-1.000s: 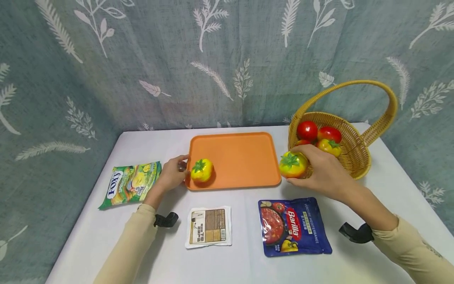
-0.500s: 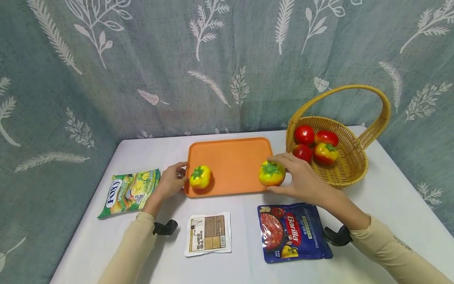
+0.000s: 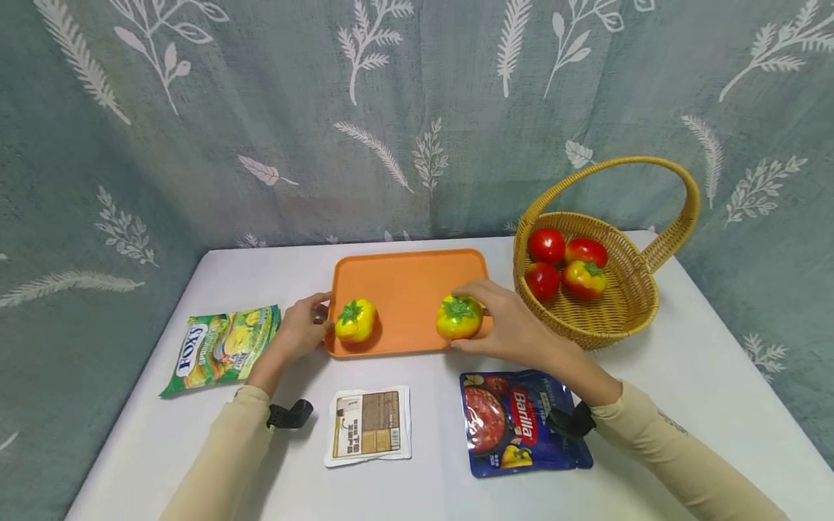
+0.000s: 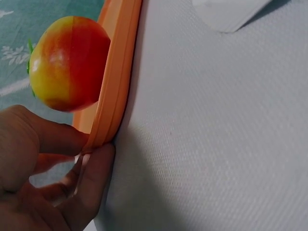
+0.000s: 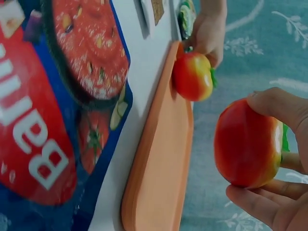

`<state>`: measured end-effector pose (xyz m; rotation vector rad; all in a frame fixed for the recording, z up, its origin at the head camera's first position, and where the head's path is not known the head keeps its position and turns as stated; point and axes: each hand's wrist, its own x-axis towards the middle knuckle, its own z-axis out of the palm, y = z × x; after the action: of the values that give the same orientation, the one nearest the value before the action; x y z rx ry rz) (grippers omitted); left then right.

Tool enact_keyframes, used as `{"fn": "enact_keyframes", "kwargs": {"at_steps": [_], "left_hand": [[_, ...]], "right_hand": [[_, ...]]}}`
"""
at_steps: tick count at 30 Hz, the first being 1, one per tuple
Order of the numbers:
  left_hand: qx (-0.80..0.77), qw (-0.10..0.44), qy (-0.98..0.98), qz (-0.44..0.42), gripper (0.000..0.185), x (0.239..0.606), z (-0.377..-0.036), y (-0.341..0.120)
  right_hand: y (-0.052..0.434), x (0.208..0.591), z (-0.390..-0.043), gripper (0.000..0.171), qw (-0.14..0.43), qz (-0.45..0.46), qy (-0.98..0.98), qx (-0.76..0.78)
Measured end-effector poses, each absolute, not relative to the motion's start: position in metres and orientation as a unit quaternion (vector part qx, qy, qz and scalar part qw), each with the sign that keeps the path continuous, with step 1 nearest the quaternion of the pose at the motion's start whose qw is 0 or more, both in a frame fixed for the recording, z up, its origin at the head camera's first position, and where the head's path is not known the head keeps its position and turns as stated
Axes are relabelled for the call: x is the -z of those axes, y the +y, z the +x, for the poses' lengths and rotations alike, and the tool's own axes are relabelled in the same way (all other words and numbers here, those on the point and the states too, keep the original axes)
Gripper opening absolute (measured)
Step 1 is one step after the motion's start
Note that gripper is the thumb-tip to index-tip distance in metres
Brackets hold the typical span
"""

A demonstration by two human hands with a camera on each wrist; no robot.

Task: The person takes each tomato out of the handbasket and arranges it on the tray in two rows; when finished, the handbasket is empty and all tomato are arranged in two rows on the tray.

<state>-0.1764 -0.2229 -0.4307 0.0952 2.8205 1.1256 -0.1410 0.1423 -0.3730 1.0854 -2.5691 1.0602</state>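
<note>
My right hand [image 3: 515,322] holds a glossy yellow-and-red bell pepper [image 3: 459,317] with a green leafy top, over the right part of the orange tray [image 3: 410,289]. In the right wrist view, thumb and fingers grip this bell pepper [image 5: 246,144] from both sides, apart from the tray [image 5: 161,159]. My left hand [image 3: 300,329] is at the tray's left edge; in the left wrist view its thumb and fingers pinch the rim [image 4: 113,96]. Another bell pepper [image 3: 356,320] of the same kind sits in the tray close to that hand.
On the right stands a wicker basket [image 3: 625,304] with a tall handle, holding red fruits [image 3: 546,246] and a red-yellow pepper [image 3: 584,280]. A blue Barilla pouch [image 3: 515,434], a white-and-brown packet [image 3: 368,427] and a green Fox's bag [image 3: 221,347] lie on the white table.
My right hand has carried the bell pepper left, from beside the basket to over the tray's right part. My left hand has stayed at the tray's edge.
</note>
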Motion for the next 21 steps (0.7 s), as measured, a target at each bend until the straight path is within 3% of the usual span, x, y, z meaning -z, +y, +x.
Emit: {"fn": "enact_keyframes", "kwargs": {"at_steps": [5,10,21], "left_hand": [[-0.387,0.07,0.918,0.043,0.059,0.433,-0.173,-0.228],[-0.372,0.044,0.926,0.042,0.058,0.425,-0.177,-0.229],[-0.366,0.057,0.928,0.041,0.059,0.425,-0.181,-0.227]], "right_hand": [[0.134,0.379,-0.138,0.066,0.079,0.358,-0.858,-0.36],[0.127,0.378,-0.14,0.067,0.08,0.368,-0.851,-0.366],[0.111,0.382,-0.147,0.063,0.075,0.372,-0.854,-0.357]]}}
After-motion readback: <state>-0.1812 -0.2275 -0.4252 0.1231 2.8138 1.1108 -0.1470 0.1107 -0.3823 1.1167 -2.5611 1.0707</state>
